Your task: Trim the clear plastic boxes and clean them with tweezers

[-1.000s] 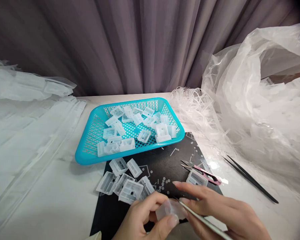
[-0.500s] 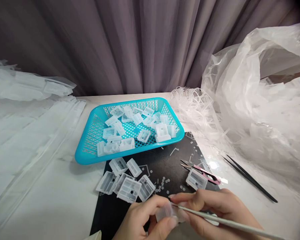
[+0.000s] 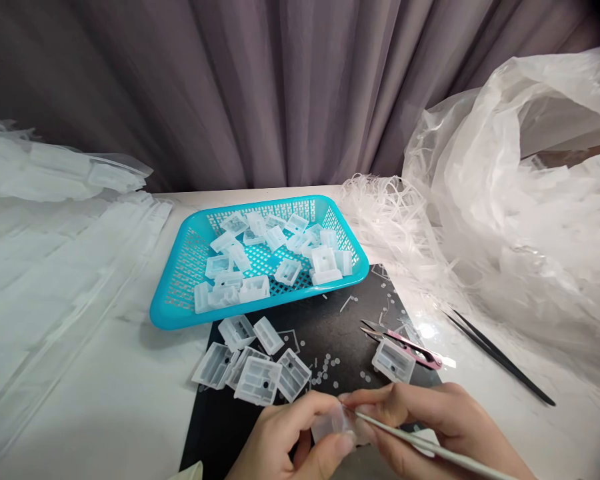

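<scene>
Between thumb and forefinger my left hand (image 3: 300, 433) grips a small translucent plastic box (image 3: 330, 423), partly covered by the fingers. My right hand (image 3: 420, 423) pinches a slim pale-handled tool (image 3: 405, 437), its thin tip against the box; the kind of tip is too small to make out. Several similar plastic boxes (image 3: 257, 380) lie in a cluster on the black mat (image 3: 325, 327), left of my hands. Just beyond my right hand, another box (image 3: 394, 360) rests against pink-handled thread snips (image 3: 415, 350).
A blue basket (image 3: 160, 310) holding several boxes stands behind the mat. Black tweezers (image 3: 500, 357) lie at right. Plastic strips (image 3: 385, 207) and a large clear bag (image 3: 510, 200) fill the back right; bagged plastic pieces (image 3: 55, 267) cover the left. Small offcuts dot the mat.
The slim tool has shifted and tilted slightly, with my right hand moving a little. My left hand and the box stay nearly in place.
</scene>
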Demonstrator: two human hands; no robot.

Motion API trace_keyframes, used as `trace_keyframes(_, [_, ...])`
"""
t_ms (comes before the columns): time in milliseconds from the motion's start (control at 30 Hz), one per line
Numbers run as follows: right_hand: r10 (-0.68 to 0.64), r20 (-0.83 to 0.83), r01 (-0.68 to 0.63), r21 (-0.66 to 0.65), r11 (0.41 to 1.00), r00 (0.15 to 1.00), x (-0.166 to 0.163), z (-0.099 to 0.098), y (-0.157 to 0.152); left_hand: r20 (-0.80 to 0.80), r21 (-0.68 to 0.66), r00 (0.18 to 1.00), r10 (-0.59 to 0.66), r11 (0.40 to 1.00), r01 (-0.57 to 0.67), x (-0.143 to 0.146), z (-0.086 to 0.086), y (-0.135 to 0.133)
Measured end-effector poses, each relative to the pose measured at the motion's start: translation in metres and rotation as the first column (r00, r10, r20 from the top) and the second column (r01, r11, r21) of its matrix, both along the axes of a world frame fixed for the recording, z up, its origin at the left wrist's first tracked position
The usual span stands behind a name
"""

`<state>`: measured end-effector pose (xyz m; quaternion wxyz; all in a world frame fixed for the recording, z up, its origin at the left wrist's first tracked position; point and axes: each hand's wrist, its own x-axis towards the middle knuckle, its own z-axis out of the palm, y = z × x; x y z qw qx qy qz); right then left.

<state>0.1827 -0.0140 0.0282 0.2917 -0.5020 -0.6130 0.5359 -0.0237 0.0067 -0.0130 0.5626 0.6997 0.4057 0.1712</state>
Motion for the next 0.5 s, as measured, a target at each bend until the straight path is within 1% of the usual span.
trace_keyframes(200, [0.037, 0.009, -0.037, 0.049, 0.998, 0.999, 0.001, -0.003, -0.002, -0.024, 0.042, 1.0, -0.003, 0.999, 0.004, 0.001, -0.002, 0.0])
trace_keyframes(267, [0.008, 0.014, -0.01, 0.115, 0.993, 1.0, 0.0, -0.006, -0.003, -0.012, 0.092, 1.0, -0.008, 0.996, 0.009, 0.002, -0.002, 0.001])
trace_keyframes(333, [-0.047, 0.02, 0.041, 0.21, 0.977, 0.999, -0.001, -0.011, -0.004, 0.022, 0.166, 1.0, -0.013, 0.986, 0.009, 0.003, -0.002, 0.001])
trace_keyframes(433, [-0.045, 0.013, 0.038, 0.332, 0.943, 0.999, -0.003, -0.019, -0.007, 0.07, 0.289, 0.998, 0.006, 0.957, -0.026, 0.005, -0.002, 0.0])
trace_keyframes(500, [-0.073, -0.021, 0.075, 0.393, 0.916, 0.997, -0.006, -0.026, -0.009, 0.069, 0.359, 0.997, 0.021, 0.932, -0.045, 0.006, -0.002, 0.0])
